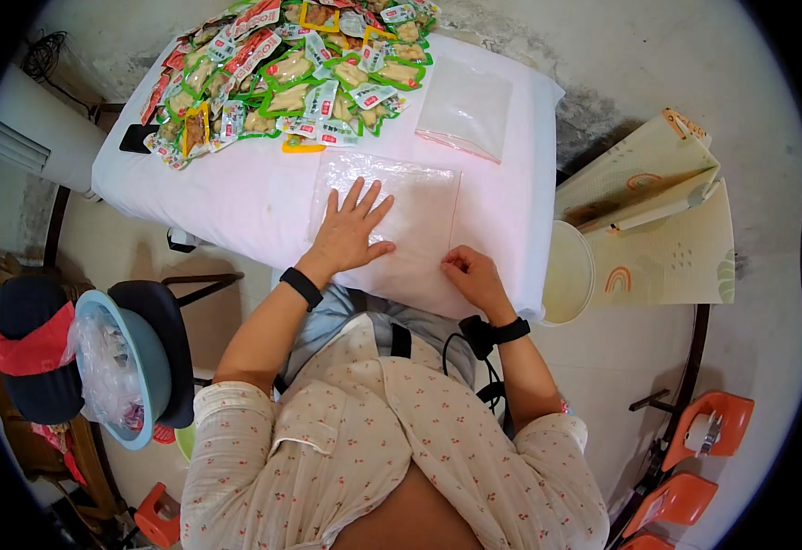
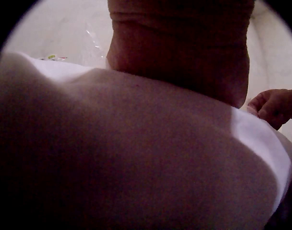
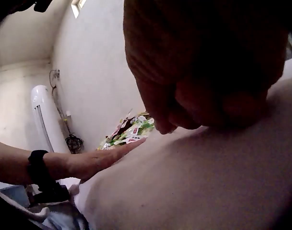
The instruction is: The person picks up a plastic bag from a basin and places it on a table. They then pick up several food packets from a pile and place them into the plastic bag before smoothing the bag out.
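A clear plastic bag [image 1: 419,197] with a red line along its right edge lies flat on the white-covered table [image 1: 226,192]. My left hand [image 1: 346,229] rests on the bag with its fingers spread. At the bag's lower right corner, my right hand [image 1: 474,275] pinches the edge between thumb and curled fingers. In the right wrist view the right hand [image 3: 203,72] is dark and close, its fingertips down at the table surface. The left hand [image 3: 95,163] lies flat beyond it. A second group of clear bags [image 1: 465,110] lies at the back right, also with a red edge.
Many sealed food packets [image 1: 300,73] are heaped at the back left, beside a dark flat object [image 1: 138,138]. A pale round bin [image 1: 569,275] and a folded patterned mat [image 1: 658,247] stand right of the table. A blue basin [image 1: 158,367] with plastic inside stands at left.
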A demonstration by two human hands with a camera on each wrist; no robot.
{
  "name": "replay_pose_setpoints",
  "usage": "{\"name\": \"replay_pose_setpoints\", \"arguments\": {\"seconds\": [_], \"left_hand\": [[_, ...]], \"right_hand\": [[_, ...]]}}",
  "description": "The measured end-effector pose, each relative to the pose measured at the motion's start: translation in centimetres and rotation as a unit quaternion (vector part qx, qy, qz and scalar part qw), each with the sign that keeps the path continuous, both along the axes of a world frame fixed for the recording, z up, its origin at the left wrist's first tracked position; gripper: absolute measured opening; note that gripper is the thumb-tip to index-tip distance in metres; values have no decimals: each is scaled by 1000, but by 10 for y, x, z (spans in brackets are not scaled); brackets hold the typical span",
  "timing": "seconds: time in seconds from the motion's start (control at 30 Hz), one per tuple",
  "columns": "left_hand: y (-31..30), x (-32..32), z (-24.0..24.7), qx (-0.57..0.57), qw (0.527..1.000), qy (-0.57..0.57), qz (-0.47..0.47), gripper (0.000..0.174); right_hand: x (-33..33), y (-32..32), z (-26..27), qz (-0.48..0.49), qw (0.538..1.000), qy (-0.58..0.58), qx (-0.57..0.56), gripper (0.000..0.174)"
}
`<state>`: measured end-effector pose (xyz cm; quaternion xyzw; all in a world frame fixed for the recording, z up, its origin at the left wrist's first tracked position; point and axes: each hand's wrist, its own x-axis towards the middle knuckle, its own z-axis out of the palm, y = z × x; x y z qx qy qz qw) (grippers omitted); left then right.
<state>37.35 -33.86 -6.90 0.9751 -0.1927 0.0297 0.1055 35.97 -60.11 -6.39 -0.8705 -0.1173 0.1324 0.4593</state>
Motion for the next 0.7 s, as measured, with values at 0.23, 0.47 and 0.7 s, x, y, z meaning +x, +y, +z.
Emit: {"name": "replay_pose_setpoints", "arguments": {"seconds": [0.23,0.47,0.7], "left_hand": [[0,-1,1,-4,1000,3,-4,78],[1,0,3,-6,1000,11,-9,79],[0,-1,6,-20,999,37,0,80]], "right_hand": [[-2,1,-8,-54,989,113,81,17],[-5,7,2,-84,993,83,16,15],[34,31,31,4,955,-279,-105,42]]}}
